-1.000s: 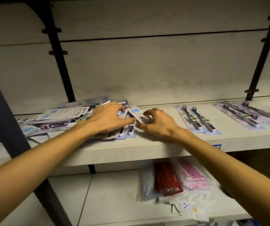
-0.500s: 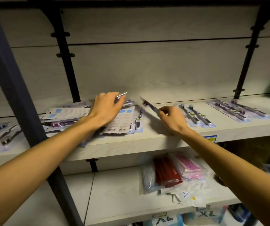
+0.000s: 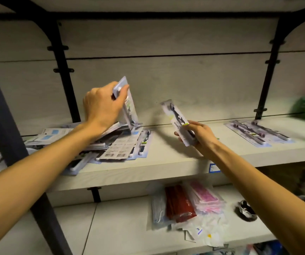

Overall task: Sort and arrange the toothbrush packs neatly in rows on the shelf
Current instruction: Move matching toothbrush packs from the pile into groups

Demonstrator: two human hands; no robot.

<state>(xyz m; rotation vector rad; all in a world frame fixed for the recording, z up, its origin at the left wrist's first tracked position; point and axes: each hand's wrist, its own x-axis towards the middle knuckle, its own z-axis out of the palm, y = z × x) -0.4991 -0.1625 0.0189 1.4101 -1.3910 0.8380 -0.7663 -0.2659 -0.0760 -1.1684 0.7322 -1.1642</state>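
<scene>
Hands each grip toothbrush pack above shelf (image 3: 166, 162): left hand (image 3: 102, 105), right hand (image 3: 199, 133).

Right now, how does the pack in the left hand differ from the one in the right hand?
The left hand grips its pack steeply on end, lower edge touching the messy pile; the right hand holds its pack in the air, above bare shelf. The left pack shows mostly edge; the right shows its printed face. Both are toothbrush blister packs.

Shop: stocked shelf (image 3: 166, 162), price label (image 3: 213, 167)
</scene>
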